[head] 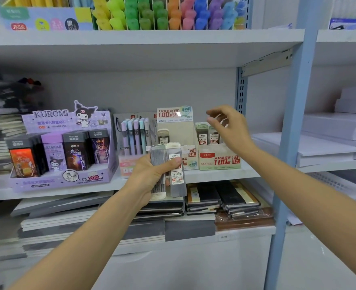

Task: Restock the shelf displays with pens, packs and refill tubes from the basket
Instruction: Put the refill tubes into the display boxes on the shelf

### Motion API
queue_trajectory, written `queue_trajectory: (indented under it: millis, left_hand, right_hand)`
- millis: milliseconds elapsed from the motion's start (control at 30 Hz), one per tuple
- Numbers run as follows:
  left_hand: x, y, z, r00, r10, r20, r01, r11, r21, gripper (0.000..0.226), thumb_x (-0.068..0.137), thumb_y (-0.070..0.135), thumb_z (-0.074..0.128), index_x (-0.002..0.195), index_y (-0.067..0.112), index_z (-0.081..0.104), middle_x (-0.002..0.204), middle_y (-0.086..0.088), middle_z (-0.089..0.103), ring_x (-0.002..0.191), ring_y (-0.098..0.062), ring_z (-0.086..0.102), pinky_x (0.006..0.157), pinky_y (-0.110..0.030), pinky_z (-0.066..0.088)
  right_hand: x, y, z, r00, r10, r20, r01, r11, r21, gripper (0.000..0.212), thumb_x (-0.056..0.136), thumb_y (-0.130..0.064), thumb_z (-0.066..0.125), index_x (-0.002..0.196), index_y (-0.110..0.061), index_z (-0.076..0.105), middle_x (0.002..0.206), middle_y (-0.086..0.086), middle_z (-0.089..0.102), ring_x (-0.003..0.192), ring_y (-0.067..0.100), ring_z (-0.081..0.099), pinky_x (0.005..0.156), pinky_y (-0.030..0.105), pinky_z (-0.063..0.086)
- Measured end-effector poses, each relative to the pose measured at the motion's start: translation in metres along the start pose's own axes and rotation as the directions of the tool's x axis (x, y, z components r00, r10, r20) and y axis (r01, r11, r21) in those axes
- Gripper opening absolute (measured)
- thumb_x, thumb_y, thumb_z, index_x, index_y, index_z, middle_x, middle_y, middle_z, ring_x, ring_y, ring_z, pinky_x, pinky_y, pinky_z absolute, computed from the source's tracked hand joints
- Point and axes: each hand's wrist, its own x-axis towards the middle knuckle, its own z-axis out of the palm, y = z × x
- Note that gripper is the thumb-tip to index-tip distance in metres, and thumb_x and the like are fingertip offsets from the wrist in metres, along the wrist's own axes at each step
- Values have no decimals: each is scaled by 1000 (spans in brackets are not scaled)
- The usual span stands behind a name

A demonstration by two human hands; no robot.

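The left hand (150,174) grips refill tubes (174,149); the right hand (231,128) hovers above a display box (221,161), its fingers curled but too blurred to tell whether they pinch anything.

Four display boxes (64,182) stand on the middle shelf (219,174); the rightmost shows two refill tubes (202,136).

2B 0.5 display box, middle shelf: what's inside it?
One refill tube stands at the left of the display box; elsewhere only bare cardboard shows. The tubes gripped in the left hand cover its lower front, so anything there is hidden.
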Motion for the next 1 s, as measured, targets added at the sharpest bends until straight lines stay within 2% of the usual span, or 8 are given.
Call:
queue_trajectory:
  millis: [100, 200, 300, 467, 600, 700, 833, 1000]
  left_hand:
    - [-5, 1, 2, 1000, 23, 22, -23, 999, 25, 45, 57, 25, 82, 99, 15, 70, 86, -4, 77, 73, -16, 74, 51, -25, 56]
    - [-12, -2, 5, 997, 63, 39, -67, 992, 111, 28, 65, 26, 82, 89, 20, 70, 75, 1, 75, 59, -9, 68, 46, -20, 52]
    - [-18, -6, 4, 996, 54, 70, -65, 984, 164, 19, 80, 25, 76, 97, 22, 69, 78, 1, 75, 65, -9, 67, 51, -21, 54]
    - [-24, -1, -6, 995, -79, 55, 77, 996, 39, 14, 92, 12, 62, 105, 9, 64, 94, -10, 76, 72, -16, 72, 56, -26, 57]
    - [-20, 9, -23, 998, -59, -35, 57, 997, -57, 12, 93, 8, 59, 101, 0, 64, 76, -11, 74, 67, -19, 72, 58, -26, 59]
    - [-16, 15, -37, 998, -14, -57, 9, 996, -85, 13, 95, 7, 56, 102, -2, 63, 78, -13, 73, 71, -22, 72, 63, -29, 60]
    - [-14, 15, -50, 995, 56, -80, -62, 996, -66, 17, 96, 7, 56, 108, -3, 62, 87, -17, 74, 76, -24, 72, 68, -30, 60]
    - [-10, 14, -63, 992, 73, -101, -79, 995, -54, 20, 95, 10, 57, 110, -2, 64, 94, -13, 75, 80, -22, 73, 65, -25, 58]
  right_hand:
    - [-22, -32, 4, 970, 17, 240, -88, 954, 286, 21, 94, -29, 58, 111, -18, 64, 92, -6, 67, 69, -1, 61, 61, 14, 51]
    - [-44, -49, 14, 873, 73, 483, -276, 889, 364, 24, 89, -28, 66, 111, -18, 67, 96, 0, 71, 71, 6, 63, 62, 20, 52]
    - [-58, -49, 19, 830, 113, 547, -386, 823, 416, 17, 87, -18, 69, 102, -10, 71, 88, 7, 70, 68, 5, 60, 60, 19, 49]
    - [-59, -41, 14, 873, 193, 449, -405, 799, 445, 15, 93, -17, 61, 103, -8, 67, 87, 4, 72, 70, 7, 63, 61, 17, 51]
    - [-28, -45, 5, 943, 274, 188, -331, 824, 460, 17, 95, -21, 59, 104, -8, 63, 87, 3, 72, 68, 6, 66, 62, 17, 53]
    - [-2, -51, 9, 968, 242, 68, -248, 885, 395, 22, 94, -27, 60, 106, -8, 61, 91, 5, 72, 76, 14, 70, 67, 23, 58]
    - [17, -51, 33, 981, 180, 67, -192, 947, 259, 20, 93, -25, 62, 103, -7, 62, 92, 9, 71, 78, 19, 70, 71, 31, 60]
    - [24, -48, 66, 994, 86, 74, -91, 993, 71, 11, 93, -29, 63, 97, -19, 63, 88, -1, 69, 78, 15, 68, 77, 37, 59]
